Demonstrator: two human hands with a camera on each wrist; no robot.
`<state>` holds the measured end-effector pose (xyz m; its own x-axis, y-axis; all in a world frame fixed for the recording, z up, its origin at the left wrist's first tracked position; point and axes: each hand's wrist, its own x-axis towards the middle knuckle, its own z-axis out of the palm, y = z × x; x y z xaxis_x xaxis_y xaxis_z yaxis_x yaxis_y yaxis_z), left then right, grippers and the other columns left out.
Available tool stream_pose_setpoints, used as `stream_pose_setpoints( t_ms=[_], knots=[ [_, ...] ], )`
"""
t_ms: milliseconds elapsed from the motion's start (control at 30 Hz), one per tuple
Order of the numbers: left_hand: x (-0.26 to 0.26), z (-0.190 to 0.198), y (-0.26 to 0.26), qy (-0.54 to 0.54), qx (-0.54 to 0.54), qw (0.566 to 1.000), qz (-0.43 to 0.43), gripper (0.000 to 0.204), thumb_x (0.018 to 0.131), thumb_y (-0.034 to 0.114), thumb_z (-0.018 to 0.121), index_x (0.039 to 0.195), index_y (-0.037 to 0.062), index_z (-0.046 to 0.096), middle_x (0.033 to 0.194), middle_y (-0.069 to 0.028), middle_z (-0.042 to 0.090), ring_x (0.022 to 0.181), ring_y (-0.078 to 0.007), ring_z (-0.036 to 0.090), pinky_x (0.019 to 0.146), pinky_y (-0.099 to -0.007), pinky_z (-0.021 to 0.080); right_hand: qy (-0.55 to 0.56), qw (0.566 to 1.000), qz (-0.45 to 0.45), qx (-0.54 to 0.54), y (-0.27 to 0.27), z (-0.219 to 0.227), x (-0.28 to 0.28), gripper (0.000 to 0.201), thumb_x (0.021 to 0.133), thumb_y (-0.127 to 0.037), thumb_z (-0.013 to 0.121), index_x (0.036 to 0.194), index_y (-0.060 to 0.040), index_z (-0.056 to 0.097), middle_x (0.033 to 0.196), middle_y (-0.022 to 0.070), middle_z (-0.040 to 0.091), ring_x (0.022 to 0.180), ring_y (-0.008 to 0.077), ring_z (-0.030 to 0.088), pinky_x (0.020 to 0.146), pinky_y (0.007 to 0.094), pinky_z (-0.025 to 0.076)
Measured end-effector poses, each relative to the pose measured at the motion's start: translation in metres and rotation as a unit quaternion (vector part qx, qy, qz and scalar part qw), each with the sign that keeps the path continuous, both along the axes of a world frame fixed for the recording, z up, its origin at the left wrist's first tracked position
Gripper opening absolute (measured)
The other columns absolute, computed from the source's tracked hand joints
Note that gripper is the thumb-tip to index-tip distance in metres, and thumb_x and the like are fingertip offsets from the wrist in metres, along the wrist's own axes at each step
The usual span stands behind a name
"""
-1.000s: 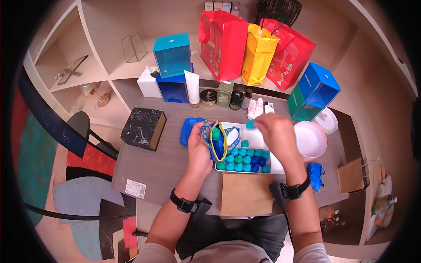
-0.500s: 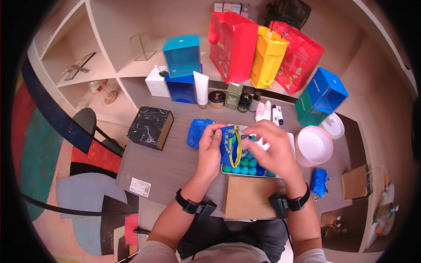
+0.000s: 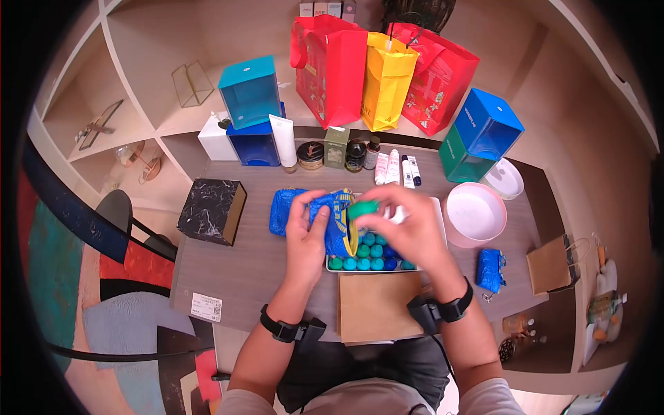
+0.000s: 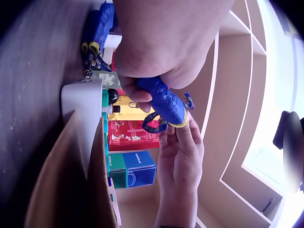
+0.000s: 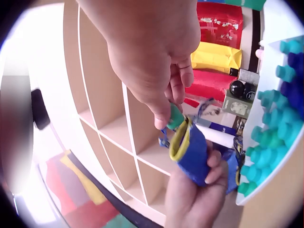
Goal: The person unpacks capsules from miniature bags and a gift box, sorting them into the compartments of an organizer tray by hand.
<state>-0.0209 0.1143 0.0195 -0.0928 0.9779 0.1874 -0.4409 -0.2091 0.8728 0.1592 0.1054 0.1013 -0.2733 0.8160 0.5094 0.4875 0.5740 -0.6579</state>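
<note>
Since the frame from half a second ago, when the fingers were at the pouch's mouth with a green piece showing inside it, the right hand (image 3: 413, 225) has come to show a green piece (image 3: 363, 209) pinched between thumb and fingers, right at the yellow-edged mouth. Whether the piece touches that edge, I cannot tell. The left hand (image 3: 306, 238) is clamped round the blue pouch (image 3: 330, 220), fingers on one side and thumb on the other, its mouth gaping towards the right hand. The pouch is held up off the worktop (image 3: 256, 277), overlapping the left end of the white tray (image 4: 80, 104) in the head view. Rows of teal, green and dark blue pieces (image 3: 364, 252) crowd the tray's near part.

Along the tray's near edge lies a brown paper bag (image 3: 377, 308), reaching to the worktop's front edge. A second blue pouch (image 3: 280, 211) lies just left of the left hand; bare worktop separates it from the black marbled box (image 3: 209, 209). On the right there is less room: a pink tub (image 3: 475, 214) stands just beyond the tray's right edge, and a third blue pouch (image 3: 489, 270) lies nearer the person, towards the worktop's right edge.
</note>
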Motion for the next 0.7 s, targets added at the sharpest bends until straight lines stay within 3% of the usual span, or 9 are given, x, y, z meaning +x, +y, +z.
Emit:
stream_pose_setpoints(
  t_ms=[33, 100, 167, 233, 300, 333, 500, 600, 700],
  knots=[
    [-0.003, 0.001, 0.001, -0.001, -0.002, 1.0, 0.002, 0.024, 0.106, 0.004, 0.055, 0.13, 0.0046, 0.055, 0.118, -0.0093, 0.066, 0.104, -0.011, 0.064, 0.088, -0.025, 0.055, 0.098, 0.994, -0.037, -0.029, 0.001, 0.002, 0.007, 0.023, 0.08, -0.008, 0.082, 0.099, -0.004, 0.069, 0.09, 0.0131, 0.073, 0.079, 0.0314, 0.07, 0.07, 0.0392, 0.056],
    [-0.011, 0.003, 0.004, -0.049, -0.054, 0.997, 0.012, 0.022, 0.108, 0.009, 0.055, 0.129, 0.0057, 0.056, 0.113, -0.0077, 0.068, 0.097, -0.0102, 0.066, 0.084, -0.025, 0.056, 0.102, 0.991, -0.087, 0.0, 0.01, -0.007, 0.027, 0.021, 0.082, -0.008, 0.083, 0.098, -0.0018, 0.071, 0.089, 0.018, 0.074, 0.076, 0.0327, 0.072, 0.067, 0.0386, 0.056],
    [-0.014, 0.0, 0.004, -0.055, -0.049, 0.997, -0.009, 0.023, 0.109, 0.016, 0.052, 0.129, 0.0064, 0.057, 0.115, -0.0081, 0.069, 0.1, -0.0118, 0.068, 0.086, -0.0278, 0.058, -0.111, 0.983, -0.136, -0.044, 0.016, -0.022, 0.048, 0.025, 0.081, -0.008, 0.083, 0.102, -0.0008, 0.071, 0.088, 0.0223, 0.073, 0.078, 0.0361, 0.072, 0.067, 0.0423, 0.057],
    [-0.01, 0.005, 0.003, -0.103, -0.061, 0.992, -0.045, 0.023, 0.11, 0.019, 0.051, 0.128, 0.007, 0.058, 0.114, -0.0076, 0.069, 0.1, -0.0123, 0.068, 0.086, -0.0281, 0.058, -0.158, 0.977, -0.129, -0.059, 0.018, -0.048, 0.056, 0.025, 0.084, -0.008, 0.079, 0.106, 0.0002, 0.071, 0.09, 0.0259, 0.072, 0.084, 0.0398, 0.072, 0.072, 0.0462, 0.057],
    [-0.008, 0.006, 0.002, -0.109, -0.062, 0.99, -0.065, 0.024, 0.11, 0.02, 0.051, 0.129, 0.0072, 0.058, 0.115, -0.0075, 0.068, 0.101, -0.0125, 0.068, 0.087, -0.0285, 0.058, -0.211, 0.974, -0.007, -0.085, 0.018, -0.064, 0.053, 0.022, 0.088, -0.008, 0.074, 0.108, 0.0002, 0.071, 0.09, 0.0267, 0.071, 0.088, 0.043, 0.071, 0.078, 0.0492, 0.056],
    [-0.008, 0.006, 0.001, -0.115, -0.064, 0.988, -0.081, 0.025, 0.111, 0.022, 0.05, 0.129, 0.0074, 0.059, 0.116, -0.0074, 0.068, 0.102, -0.0128, 0.068, 0.088, -0.0288, 0.058, -0.215, 0.971, -0.011, -0.108, 0.013, -0.056, 0.048, 0.021, 0.091, -0.007, 0.069, 0.111, 0.0005, 0.07, 0.092, 0.0264, 0.071, 0.09, 0.0439, 0.07, 0.082, 0.0502, 0.055],
    [-0.011, 0.006, -0.001, -0.105, -0.057, 0.988, -0.102, 0.028, 0.11, 0.025, 0.052, 0.131, 0.0074, 0.058, 0.119, -0.0072, 0.067, 0.107, -0.0144, 0.066, 0.093, -0.0299, 0.056, -0.16, 0.983, -0.089, 0.019, -0.002, -0.014, 0.035, 0.02, 0.091, -0.004, 0.067, 0.11, -0.0014, 0.071, 0.101, 0.0225, 0.073, 0.09, 0.0403, 0.071, 0.079, 0.0467, 0.057],
    [-0.005, 0.005, -0.003, -0.068, -0.036, 0.994, -0.078, 0.029, 0.111, 0.025, 0.05, 0.132, 0.0071, 0.057, 0.117, -0.0065, 0.066, 0.106, -0.0141, 0.066, 0.091, -0.0294, 0.055, -0.006, 1.0, 0.03, 0.004, -0.022, 0.007, 0.011, 0.017, 0.09, -0.001, 0.069, 0.106, -0.0032, 0.07, 0.095, 0.0154, 0.07, 0.085, 0.0348, 0.07, 0.075, 0.0411, 0.057],
    [-0.004, 0.005, -0.007, -0.098, -0.014, 0.99, -0.105, 0.032, 0.111, 0.028, 0.047, 0.133, 0.006, 0.054, 0.114, -0.0076, 0.066, 0.104, -0.014, 0.066, 0.091, -0.0292, 0.055, -0.096, 0.993, 0.064, -0.028, -0.035, -0.006, -0.018, 0.007, 0.087, -0.003, 0.068, 0.093, -0.0021, 0.066, 0.091, 0.0159, 0.069, 0.085, 0.0367, 0.071, 0.071, 0.0442, 0.057]
  ],
)
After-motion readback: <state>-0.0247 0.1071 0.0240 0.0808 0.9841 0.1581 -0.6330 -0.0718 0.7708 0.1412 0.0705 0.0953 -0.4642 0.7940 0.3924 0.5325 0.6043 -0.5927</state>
